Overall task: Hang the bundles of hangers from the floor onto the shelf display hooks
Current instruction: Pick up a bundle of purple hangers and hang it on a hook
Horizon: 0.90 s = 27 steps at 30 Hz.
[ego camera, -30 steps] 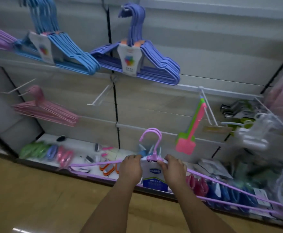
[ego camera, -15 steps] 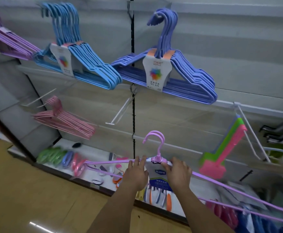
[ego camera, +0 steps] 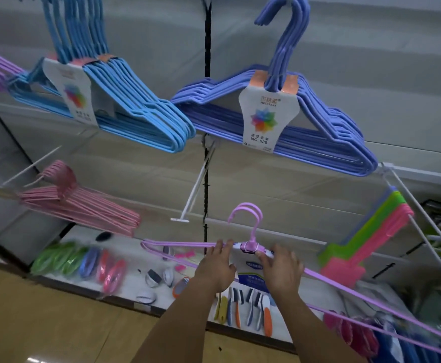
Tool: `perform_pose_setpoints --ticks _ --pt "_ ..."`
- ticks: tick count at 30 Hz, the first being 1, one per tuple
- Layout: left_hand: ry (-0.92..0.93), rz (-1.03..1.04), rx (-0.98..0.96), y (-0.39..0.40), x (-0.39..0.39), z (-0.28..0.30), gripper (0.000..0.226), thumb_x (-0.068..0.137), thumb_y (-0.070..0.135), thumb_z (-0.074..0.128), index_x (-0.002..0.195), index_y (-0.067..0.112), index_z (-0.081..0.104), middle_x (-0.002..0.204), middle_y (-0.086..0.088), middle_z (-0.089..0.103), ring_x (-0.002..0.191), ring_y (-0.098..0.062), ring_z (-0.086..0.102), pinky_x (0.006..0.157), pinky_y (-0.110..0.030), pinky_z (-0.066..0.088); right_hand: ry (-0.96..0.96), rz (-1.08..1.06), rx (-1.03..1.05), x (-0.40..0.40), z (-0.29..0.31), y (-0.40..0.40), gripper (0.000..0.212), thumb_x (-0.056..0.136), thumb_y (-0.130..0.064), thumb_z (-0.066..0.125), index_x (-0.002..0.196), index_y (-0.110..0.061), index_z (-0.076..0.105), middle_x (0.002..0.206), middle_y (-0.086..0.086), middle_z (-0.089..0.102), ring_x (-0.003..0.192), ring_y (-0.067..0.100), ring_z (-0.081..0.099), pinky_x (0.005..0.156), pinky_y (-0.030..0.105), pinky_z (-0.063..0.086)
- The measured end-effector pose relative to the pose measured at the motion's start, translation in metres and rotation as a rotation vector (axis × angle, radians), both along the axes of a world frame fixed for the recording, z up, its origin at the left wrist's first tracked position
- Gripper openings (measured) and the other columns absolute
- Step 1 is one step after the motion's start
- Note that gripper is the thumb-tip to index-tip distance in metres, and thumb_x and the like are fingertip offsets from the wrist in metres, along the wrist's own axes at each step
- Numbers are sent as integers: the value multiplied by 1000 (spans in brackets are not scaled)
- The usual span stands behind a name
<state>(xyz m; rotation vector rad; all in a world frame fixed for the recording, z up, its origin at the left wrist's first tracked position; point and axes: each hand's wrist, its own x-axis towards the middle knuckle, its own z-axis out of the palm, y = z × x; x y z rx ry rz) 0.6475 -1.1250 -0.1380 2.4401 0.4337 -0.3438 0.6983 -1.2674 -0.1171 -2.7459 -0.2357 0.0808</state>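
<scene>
Both hands hold lilac hanger bundle (ego camera: 250, 247) at its neck: left hand (ego camera: 218, 267) fingers curled over left shoulder bar, right hand (ego camera: 282, 271) pinching clip at right. Bundle's long axis runs left-right, hook upward. Empty white display hook (ego camera: 197, 189) juts out above, left of hook, nearer left hand. Purple-blue hanger bundle (ego camera: 292, 127) overhangs, may crowd lift. Pink hangers (ego camera: 83, 203) far left.

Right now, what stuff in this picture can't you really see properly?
Head view only:
- Light blue hanger bundle: hook tops cut off by the top edge.
- Lilac hanger bundle: right end runs off the frame; its label is partly behind the left hand and right hand.
- Goods at the lower right: too blurred to identify.
- Small print on the purple bundle's label: too small.
</scene>
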Motion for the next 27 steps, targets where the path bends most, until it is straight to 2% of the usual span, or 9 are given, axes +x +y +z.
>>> perform_pose_setpoints --ticks 4,8,11,16,21,24,27 --pt "-18 -58 7 37 12 1 65 100 26 41 152 30 3 160 -3 -3 147 -25 5 117 -40 17 10 -72 24 1 1 33 32 97 -47 43 110 -21 57 110 -1 59 108 18 47 80 29 22" --pt "-46 -94 23 70 23 -2 64 99 25 41 152 30 5 161 -2 -2 146 -25 13 115 -38 19 9 -118 44 7 -1 64 31 96 -46 45 105 -20 58 106 0 61 107 20 49 87 31 28" --pt "-66 -80 3 88 27 -8 66 98 26 43 151 34 5 161 1 -2 144 -26 19 113 -36 24 17 -130 55 12 -4 82 28 96 -45 47 101 -19 57 102 0 60 105 21 49 83 31 28" --pt "-69 -37 -111 110 40 -14 67 98 26 43 149 41 3 161 2 -5 146 -25 12 116 -37 22 14 -133 128 27 -8 101 26 95 -44 50 99 -20 57 91 -2 54 101 21 49 75 30 21" --pt "-130 -53 -16 126 51 -7 67 99 23 43 152 26 3 160 -5 0 147 -26 7 118 -39 20 -5 -89 189 45 -11 118 25 93 -44 53 97 -19 57 88 -2 55 92 19 48 74 30 21" --pt "-144 -94 31 136 56 -7 68 98 21 45 153 17 6 159 -10 3 147 -28 8 118 -40 20 -3 -67 185 56 -13 125 24 93 -43 53 98 -20 57 89 -1 58 93 21 50 75 30 23" --pt "-192 -99 58 146 65 -14 69 92 16 52 151 13 15 155 -17 17 141 -33 22 114 -41 27 6 -75 216 63 -14 130 21 93 -41 54 87 -22 49 83 -1 55 90 24 51 75 30 23"
